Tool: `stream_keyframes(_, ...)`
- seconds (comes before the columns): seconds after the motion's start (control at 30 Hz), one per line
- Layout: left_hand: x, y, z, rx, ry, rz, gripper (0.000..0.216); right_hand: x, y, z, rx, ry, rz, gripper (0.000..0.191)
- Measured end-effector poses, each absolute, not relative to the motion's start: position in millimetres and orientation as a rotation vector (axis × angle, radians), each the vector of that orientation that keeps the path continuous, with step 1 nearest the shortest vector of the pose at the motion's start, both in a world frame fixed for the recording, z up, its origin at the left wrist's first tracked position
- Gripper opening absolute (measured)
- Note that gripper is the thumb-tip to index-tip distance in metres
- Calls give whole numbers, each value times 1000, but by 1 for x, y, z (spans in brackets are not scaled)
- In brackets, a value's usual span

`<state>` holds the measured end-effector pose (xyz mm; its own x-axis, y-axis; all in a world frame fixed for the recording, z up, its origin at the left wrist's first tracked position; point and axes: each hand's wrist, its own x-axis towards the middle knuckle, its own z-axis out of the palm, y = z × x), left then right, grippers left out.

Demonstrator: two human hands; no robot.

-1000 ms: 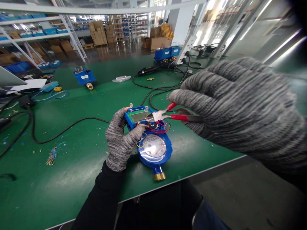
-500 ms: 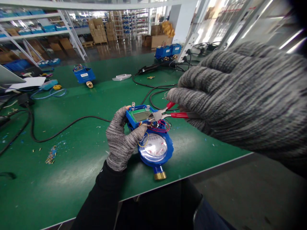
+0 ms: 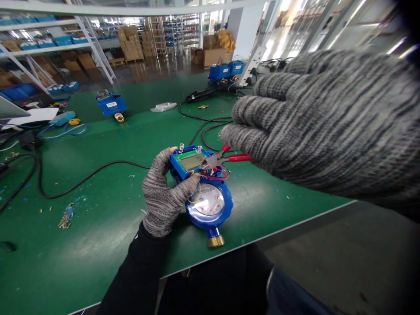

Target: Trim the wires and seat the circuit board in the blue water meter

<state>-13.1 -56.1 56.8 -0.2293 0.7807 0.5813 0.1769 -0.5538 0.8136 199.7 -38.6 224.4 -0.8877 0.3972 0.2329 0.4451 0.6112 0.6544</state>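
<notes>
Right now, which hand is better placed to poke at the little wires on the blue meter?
Probably the right hand: its red-handled pliers point at the wires. The left hand is busy gripping the meter's display module.

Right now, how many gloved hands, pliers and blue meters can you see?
Gloved hands: 2 (left hand, right hand)
Red-handled pliers: 1
Blue meters: 4 (held meter, far-left meter, back-left meter, back-right meter)
Total: 7
</notes>
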Motion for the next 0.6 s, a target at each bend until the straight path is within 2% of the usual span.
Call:
stream_keyframes(0.27, -8, -54, 64, 1360, 1049, 1873, 54, 207, -49, 194, -852, -2497, -1159, 26)
stream_keyframes(0.5, -9, -55, 64, 1352, 1032, 1865, 55, 225, -36, 184, -1140, -2189, -531, 25)
stream_keyframes(0.6, -9, -55, 63, 1387, 1038, 1866, 53, 231, -32, 193, -1133, -2209, -510, 33)
